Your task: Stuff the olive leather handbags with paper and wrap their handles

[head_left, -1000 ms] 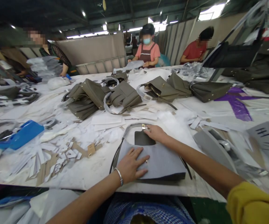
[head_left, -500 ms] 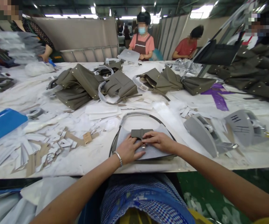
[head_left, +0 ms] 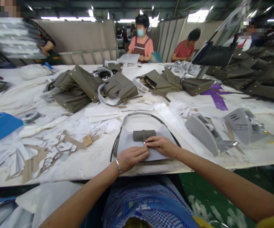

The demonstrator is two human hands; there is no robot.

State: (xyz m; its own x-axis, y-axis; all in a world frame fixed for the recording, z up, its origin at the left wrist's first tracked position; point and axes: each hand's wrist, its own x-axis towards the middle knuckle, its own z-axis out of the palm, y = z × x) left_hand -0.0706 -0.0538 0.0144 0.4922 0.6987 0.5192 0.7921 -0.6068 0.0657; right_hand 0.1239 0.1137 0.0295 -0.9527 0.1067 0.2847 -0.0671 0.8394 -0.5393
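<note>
A handbag lies on the table before me, with a pale grey sheet (head_left: 124,139) over its front and its wrapped handle (head_left: 143,114) arched away from me. Across the sheet's middle sits a dark olive flap (head_left: 139,135). Just below the flap is a small gold metal clasp (head_left: 145,145). My right hand (head_left: 162,146) has its fingertips closed on this clasp. Lower on the sheet my left hand (head_left: 134,156) lies flat, fingers stretched out, with its fingertips close to the clasp.
Olive handbags (head_left: 121,87) stand across the table's middle. Paper strips (head_left: 29,155) and a blue piece (head_left: 2,129) lie at left. Grey curved panels (head_left: 202,134) are at right, near a purple strip (head_left: 219,99). Several people work opposite; one (head_left: 140,46) wears a mask.
My left hand has slid down from the flap's edge and now lies flatter below the clasp. My right fingertips have dropped from the flap onto the clasp. The person at far left has raised a wrapped stack.
</note>
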